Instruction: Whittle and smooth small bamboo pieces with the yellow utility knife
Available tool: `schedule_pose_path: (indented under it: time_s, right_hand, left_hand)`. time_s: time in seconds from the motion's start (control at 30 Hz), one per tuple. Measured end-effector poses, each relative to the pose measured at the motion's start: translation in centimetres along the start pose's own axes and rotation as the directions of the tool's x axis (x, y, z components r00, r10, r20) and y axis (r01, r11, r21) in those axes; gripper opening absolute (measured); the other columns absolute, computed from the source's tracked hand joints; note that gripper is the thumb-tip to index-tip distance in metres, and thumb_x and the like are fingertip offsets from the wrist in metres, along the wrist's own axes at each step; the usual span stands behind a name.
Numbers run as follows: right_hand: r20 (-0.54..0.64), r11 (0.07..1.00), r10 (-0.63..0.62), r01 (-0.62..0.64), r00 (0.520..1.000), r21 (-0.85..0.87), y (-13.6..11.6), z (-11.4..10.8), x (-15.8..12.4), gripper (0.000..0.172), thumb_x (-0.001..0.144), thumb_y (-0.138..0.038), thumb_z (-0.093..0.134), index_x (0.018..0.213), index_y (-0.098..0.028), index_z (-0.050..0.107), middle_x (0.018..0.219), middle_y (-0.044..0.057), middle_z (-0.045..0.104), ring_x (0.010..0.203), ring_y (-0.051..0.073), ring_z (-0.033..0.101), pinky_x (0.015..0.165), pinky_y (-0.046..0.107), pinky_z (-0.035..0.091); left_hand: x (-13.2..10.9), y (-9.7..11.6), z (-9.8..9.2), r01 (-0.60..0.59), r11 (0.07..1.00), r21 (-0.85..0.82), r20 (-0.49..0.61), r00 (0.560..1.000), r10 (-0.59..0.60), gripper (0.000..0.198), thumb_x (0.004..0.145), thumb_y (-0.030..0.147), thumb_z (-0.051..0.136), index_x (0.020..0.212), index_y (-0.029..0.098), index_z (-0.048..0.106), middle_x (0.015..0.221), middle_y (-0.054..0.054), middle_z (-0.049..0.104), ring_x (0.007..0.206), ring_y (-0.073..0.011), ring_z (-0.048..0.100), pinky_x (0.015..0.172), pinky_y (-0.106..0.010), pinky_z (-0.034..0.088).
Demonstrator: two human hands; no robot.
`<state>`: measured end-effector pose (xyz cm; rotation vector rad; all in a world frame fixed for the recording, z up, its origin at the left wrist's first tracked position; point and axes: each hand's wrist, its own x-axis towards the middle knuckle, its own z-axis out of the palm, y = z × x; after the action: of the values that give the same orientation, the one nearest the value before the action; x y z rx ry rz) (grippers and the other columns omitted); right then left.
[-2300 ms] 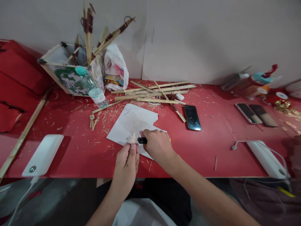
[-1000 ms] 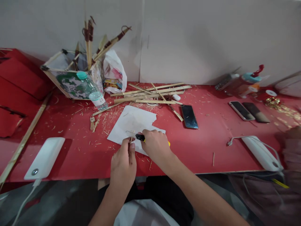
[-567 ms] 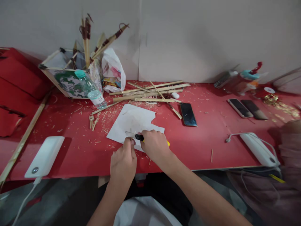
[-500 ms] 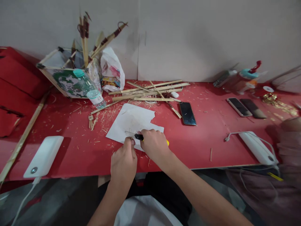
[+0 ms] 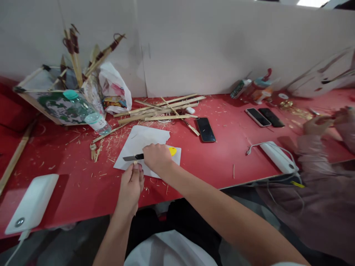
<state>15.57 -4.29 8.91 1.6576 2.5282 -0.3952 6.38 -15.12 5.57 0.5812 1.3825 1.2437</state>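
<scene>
My right hand (image 5: 157,157) is wrapped round a utility knife (image 5: 139,156) with a black and yellow handle. Its grey blade points left over a white sheet of paper (image 5: 155,137) lying on the red table. Just below the blade, my left hand (image 5: 132,184) pinches a small pale piece of wood or bamboo (image 5: 135,162); only its tip shows above the thumb. The blade appears to lie at that tip, though contact is hard to make out.
Pale bamboo strips (image 5: 163,109) and shavings lie behind the paper, near a black phone (image 5: 205,130). A plastic bottle (image 5: 95,120) and a box of bamboo tools (image 5: 55,105) stand back left. White power banks (image 5: 34,203) flank the workspace. Another person's hands (image 5: 318,125) work at right.
The view has swung to the right, showing the other person's hands. My left hand has turned and dropped slightly below the knife, exposing the piece's tip. Both hands keep their hold.
</scene>
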Motion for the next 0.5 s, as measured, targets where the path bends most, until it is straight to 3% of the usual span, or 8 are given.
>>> schedule_pose_path:
  time_s: [0.07, 0.13, 0.23, 0.4, 0.5]
  right_hand:
    - [0.001, 0.999, 0.031, -0.031, 1.0, -0.009, 0.8, -0.8, 0.9, 0.029, 0.095, -0.019, 0.049, 0.11, -0.012, 0.072, 0.105, 0.021, 0.074, 0.097, 0.025, 0.072, 0.08, 0.034, 0.055]
    - [-0.015, 0.997, 0.069, -0.069, 0.997, -0.02, 1.9, -1.5, 1.6, 0.031, 0.095, -0.018, 0.047, 0.113, -0.008, 0.07, 0.107, 0.024, 0.072, 0.102, 0.028, 0.07, 0.083, 0.038, 0.054]
    - [-0.041, 0.996, 0.083, -0.084, 0.996, -0.025, 3.3, -1.6, 1.8, 0.032, 0.094, -0.016, 0.044, 0.113, -0.012, 0.07, 0.109, 0.021, 0.072, 0.105, 0.03, 0.069, 0.085, 0.04, 0.052]
    - [-0.023, 0.987, 0.156, -0.157, 0.987, -0.032, 5.3, 0.0, 0.1, 0.026, 0.095, -0.027, 0.048, 0.106, -0.015, 0.069, 0.097, 0.016, 0.073, 0.091, 0.029, 0.072, 0.073, 0.036, 0.052]
    - [-0.052, 0.975, 0.219, -0.221, 0.974, -0.027, 7.3, 0.7, -0.7, 0.034, 0.097, -0.035, 0.046, 0.123, -0.016, 0.058, 0.1, 0.015, 0.072, 0.091, 0.029, 0.071, 0.072, 0.035, 0.05]
  left_hand:
    - [-1.5, 0.0, 0.7, 0.131, 0.991, -0.01, 0.052, 0.99, -0.13, 0.046, 0.074, 0.056, 0.076, 0.075, 0.019, 0.048, 0.055, 0.01, 0.035, 0.041, -0.0029, 0.026, 0.038, -0.014, 0.017]
    - [-2.5, -0.2, 1.0, 0.195, 0.98, -0.049, 0.144, 0.972, -0.187, 0.045, 0.077, 0.058, 0.072, 0.079, 0.018, 0.051, 0.059, 0.009, 0.037, 0.043, -0.0024, 0.027, 0.039, -0.013, 0.019]
    - [-2.2, 0.2, 0.4, 0.117, 0.983, -0.141, 0.041, 0.993, -0.112, 0.047, 0.073, 0.056, 0.077, 0.082, 0.018, 0.052, 0.059, 0.01, 0.033, 0.042, -0.0009, 0.023, 0.038, -0.012, 0.017]
    - [-1.2, 2.1, -1.3, 0.119, 0.962, -0.245, 0.159, 0.984, -0.082, 0.033, 0.085, 0.047, 0.071, 0.098, 0.022, 0.053, 0.059, 0.011, 0.027, 0.042, -0.0024, 0.02, 0.04, -0.013, 0.017]
    - [-1.8, 2.7, -1.5, 0.121, 0.937, -0.328, 0.213, 0.976, -0.051, 0.027, 0.093, 0.05, 0.059, 0.101, 0.025, 0.051, 0.058, 0.01, 0.03, 0.043, -0.0039, 0.022, 0.041, -0.015, 0.021]
